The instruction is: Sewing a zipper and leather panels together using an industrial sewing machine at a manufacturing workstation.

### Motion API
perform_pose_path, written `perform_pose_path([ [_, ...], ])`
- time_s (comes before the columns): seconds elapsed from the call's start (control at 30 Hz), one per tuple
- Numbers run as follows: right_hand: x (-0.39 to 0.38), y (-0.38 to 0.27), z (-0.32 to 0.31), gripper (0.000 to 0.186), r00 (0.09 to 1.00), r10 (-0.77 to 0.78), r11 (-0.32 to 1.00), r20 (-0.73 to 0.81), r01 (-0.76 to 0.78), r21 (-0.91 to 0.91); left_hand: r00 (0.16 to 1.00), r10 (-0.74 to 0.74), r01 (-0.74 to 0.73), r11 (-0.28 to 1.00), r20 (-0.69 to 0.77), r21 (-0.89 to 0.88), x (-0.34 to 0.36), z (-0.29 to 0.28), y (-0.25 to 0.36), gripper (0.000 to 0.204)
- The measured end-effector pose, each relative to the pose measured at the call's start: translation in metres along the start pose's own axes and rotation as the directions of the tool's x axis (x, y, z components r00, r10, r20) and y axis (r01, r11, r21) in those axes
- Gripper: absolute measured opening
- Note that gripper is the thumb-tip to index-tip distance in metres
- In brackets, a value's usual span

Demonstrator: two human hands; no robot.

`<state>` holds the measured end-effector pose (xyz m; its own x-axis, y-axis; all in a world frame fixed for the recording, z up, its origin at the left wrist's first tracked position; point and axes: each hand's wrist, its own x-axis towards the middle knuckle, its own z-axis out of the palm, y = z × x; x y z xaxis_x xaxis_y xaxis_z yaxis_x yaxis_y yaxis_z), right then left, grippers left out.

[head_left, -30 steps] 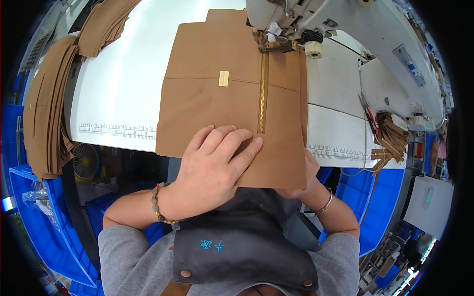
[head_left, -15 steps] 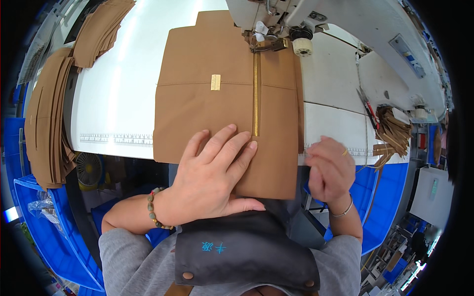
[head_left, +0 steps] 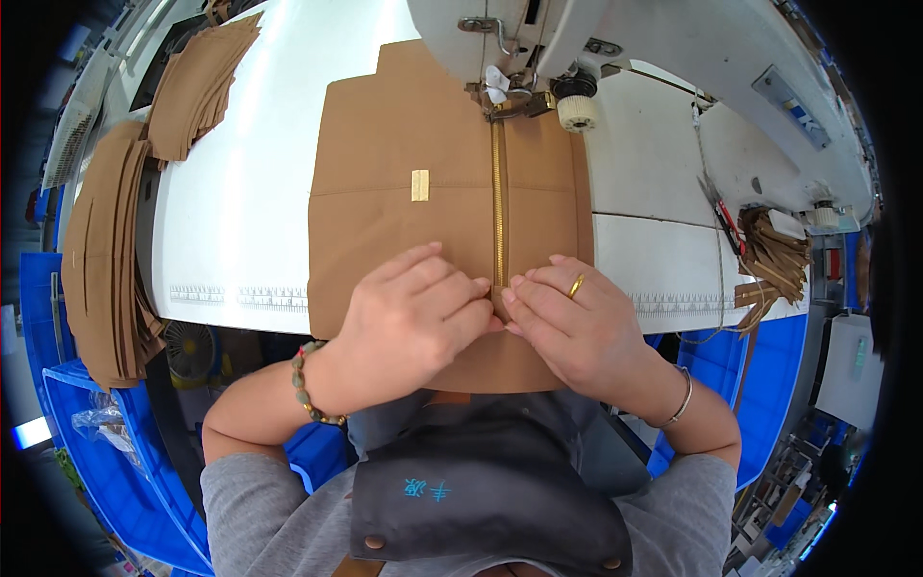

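Note:
A brown panel (head_left: 385, 231), of leather or cloth, lies flat on the white sewing table with its near end over the front edge. A gold-toothed zipper (head_left: 499, 202) runs down it from under the presser foot (head_left: 493, 113) of the sewing machine. At the zipper's near end my left hand (head_left: 413, 303) is closed, thumb and fingers pinching the panel. Opposite it, my right hand (head_left: 577, 322), with a gold ring, pinches the panel too; the fingertips nearly meet. The exact bit between them is hidden. A small gold tab (head_left: 420, 186) sits left of the zipper.
Stacked brown pieces (head_left: 106, 250) hang over the table's left edge, with another stack (head_left: 202, 87) behind. Red-handled snips (head_left: 723, 216) and a bundle of brown strips (head_left: 774, 255) lie at the right. Blue bins (head_left: 125, 462) stand below the table. The machine head (head_left: 673, 58) overhangs the back right.
My right hand has come left from beside the panel onto the zipper's near end. My left hand, flat before, has curled into a pinch. The whole view has shifted slightly.

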<state>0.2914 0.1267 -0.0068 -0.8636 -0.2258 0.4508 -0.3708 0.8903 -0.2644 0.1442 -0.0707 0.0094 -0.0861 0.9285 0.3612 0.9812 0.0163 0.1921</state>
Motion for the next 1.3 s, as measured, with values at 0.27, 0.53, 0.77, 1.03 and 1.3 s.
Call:
perform_pose_path([
  [0.27,0.018,0.017,-0.018,0.029,0.990,-0.038,0.994,0.136,0.022,0.112,0.965,-0.193,0.185,0.981,0.177,0.059,0.028,-0.004,-0.016,0.084],
  [0.53,0.050,0.069,-0.003,0.058,0.996,-0.056,0.992,0.068,0.063,-0.112,0.961,-0.206,0.199,0.978,0.183,0.056,0.027,-0.004,-0.014,0.090],
  [0.77,0.047,0.068,-0.002,0.061,0.991,-0.075,0.983,0.109,0.092,-0.159,0.964,-0.209,0.208,0.978,0.166,0.026,0.028,-0.004,-0.017,0.101],
  [1.03,0.046,0.067,-0.003,0.063,0.993,-0.068,0.987,0.093,0.080,-0.136,0.968,-0.183,0.178,0.983,0.172,0.043,0.030,-0.005,-0.020,0.098],
  [1.3,0.041,0.056,-0.007,0.075,0.992,0.017,0.986,0.123,0.004,-0.168,0.972,-0.175,0.173,0.985,0.156,0.028,0.029,-0.003,-0.022,0.100],
])
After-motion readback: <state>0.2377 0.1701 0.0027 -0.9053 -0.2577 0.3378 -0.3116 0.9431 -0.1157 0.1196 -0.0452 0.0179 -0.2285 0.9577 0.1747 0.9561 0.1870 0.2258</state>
